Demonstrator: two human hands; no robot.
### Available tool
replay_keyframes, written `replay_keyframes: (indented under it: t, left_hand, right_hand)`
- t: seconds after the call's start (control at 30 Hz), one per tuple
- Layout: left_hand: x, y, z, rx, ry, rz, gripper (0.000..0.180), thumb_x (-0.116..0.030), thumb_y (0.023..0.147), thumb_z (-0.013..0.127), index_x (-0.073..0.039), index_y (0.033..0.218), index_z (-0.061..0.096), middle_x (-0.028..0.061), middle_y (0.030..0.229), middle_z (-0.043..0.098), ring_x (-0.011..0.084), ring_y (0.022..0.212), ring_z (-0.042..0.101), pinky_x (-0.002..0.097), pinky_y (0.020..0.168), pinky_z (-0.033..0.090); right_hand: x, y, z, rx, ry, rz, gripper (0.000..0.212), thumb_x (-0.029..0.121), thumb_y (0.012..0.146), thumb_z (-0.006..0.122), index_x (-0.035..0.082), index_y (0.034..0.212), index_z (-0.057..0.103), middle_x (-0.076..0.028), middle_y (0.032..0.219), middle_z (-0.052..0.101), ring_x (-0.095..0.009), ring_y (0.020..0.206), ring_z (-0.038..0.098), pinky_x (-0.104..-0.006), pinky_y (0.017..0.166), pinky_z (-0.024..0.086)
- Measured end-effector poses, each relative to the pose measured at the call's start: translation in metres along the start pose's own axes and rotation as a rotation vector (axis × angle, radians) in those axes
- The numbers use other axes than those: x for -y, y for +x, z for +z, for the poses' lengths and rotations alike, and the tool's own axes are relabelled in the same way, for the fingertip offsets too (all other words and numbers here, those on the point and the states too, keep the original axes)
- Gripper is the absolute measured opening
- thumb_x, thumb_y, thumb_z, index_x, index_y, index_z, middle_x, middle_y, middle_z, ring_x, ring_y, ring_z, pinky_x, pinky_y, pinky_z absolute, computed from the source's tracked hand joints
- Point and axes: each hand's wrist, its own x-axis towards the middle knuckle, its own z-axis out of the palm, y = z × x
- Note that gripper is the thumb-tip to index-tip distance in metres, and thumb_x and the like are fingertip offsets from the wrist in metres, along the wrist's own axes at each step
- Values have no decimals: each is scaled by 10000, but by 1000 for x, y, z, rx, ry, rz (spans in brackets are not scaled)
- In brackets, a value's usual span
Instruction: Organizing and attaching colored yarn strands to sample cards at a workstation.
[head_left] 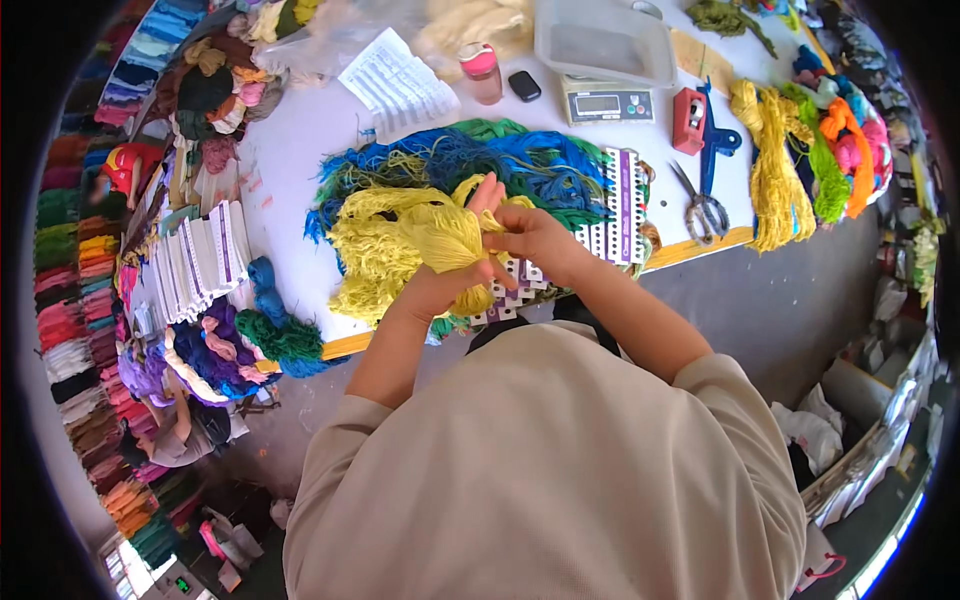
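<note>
While blue yarn lies on the counter, both hands, left hand and right hand, clutch a yellow yarn bundle.

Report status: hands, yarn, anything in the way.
Left hand and right hand both gripping the yellow yarn bundle above the table. Blue-green yarn pile right behind it. Scissors off to the right.

Both forearms come up from the bottom and meet in the middle. Left hand is curled shut underneath, right hand pinched closed just above it, touching.
</note>
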Motion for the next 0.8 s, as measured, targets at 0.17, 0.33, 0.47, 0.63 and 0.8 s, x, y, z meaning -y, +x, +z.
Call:
replay_keyframes:
  t: [0.17,0.33,0.47,0.63,0.8]
  left_hand:
    - [-30,-33,-17,-306,736,-95,387,-180,910,654,-105,1286,603,52,1087,686,179,931,633,331,765,516]
    - [-20,-48,-53,-510,1141,327,286,-343,941,629,-73,915,719,-9,770,652,119,679,599,296,683,493]
    - [-29,-46,-41,-207,282,-494,415,-444,952,571,-46,886,669,23,660,603,102,558,531,251,541,425]
    - [-20,-52,-17,-80,-64,-448,592,-347,990,520,-7,1453,379,-25,654,474,56,496,399,201,432,312]
    - [-55,-86,-135,-430,-407,123,483,-285,1016,498,-99,1446,379,-24,847,507,54,609,415,198,506,360]
  right_hand:
    - [10,-15,18,16,-57,-109,154,228,964,605,75,950,603,69,797,548,-18,664,417,-189,586,338]
    - [38,-44,32,38,-144,63,152,244,982,593,92,979,608,41,805,546,-36,690,436,-211,599,372]
    - [47,-44,27,-277,-976,-735,83,101,937,617,20,948,598,-62,877,624,-233,829,610,-323,743,472]
    - [32,-45,27,-247,431,-622,95,156,1011,460,154,1084,520,-19,828,600,-209,866,631,-480,973,474]
    - [32,-135,-76,-839,265,-526,126,172,1034,398,160,997,518,49,672,391,-41,506,297,-190,425,235]
